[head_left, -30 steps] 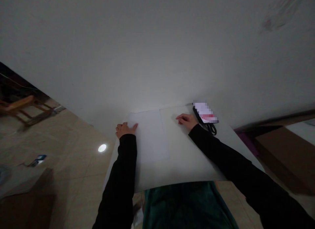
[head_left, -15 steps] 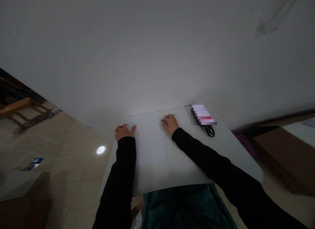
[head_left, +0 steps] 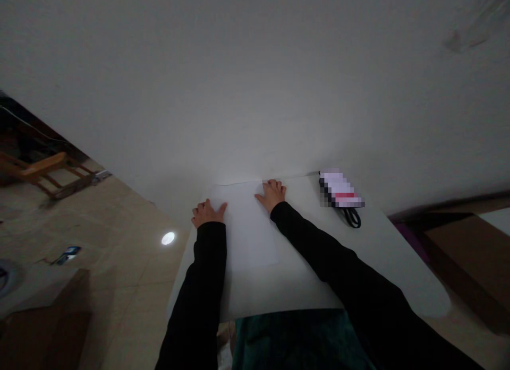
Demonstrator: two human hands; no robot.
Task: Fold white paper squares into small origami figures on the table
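Note:
A white sheet of paper (head_left: 249, 232) lies flat on the white table (head_left: 319, 237), its far edge close to the wall. At the sheet's left edge rests my left hand (head_left: 207, 213), thumb spread away from the fingers. My right hand (head_left: 272, 195) lies on the upper right corner of the paper, fingers spread and thumb pointing left over the sheet. Both hands are open, with nothing gripped in either one.
Right of my right hand, a blurred-out flat item (head_left: 340, 189) with a black strap loop (head_left: 352, 217) lies on the table. The wall (head_left: 255, 94) rises directly behind. A wooden stool (head_left: 48, 171) stands at left; a brown box (head_left: 470, 253) is at right.
My right hand has moved slightly left onto the paper's corner, and its bent fingers have spread out. The left hand stays at the left edge. The camera view has shifted slightly.

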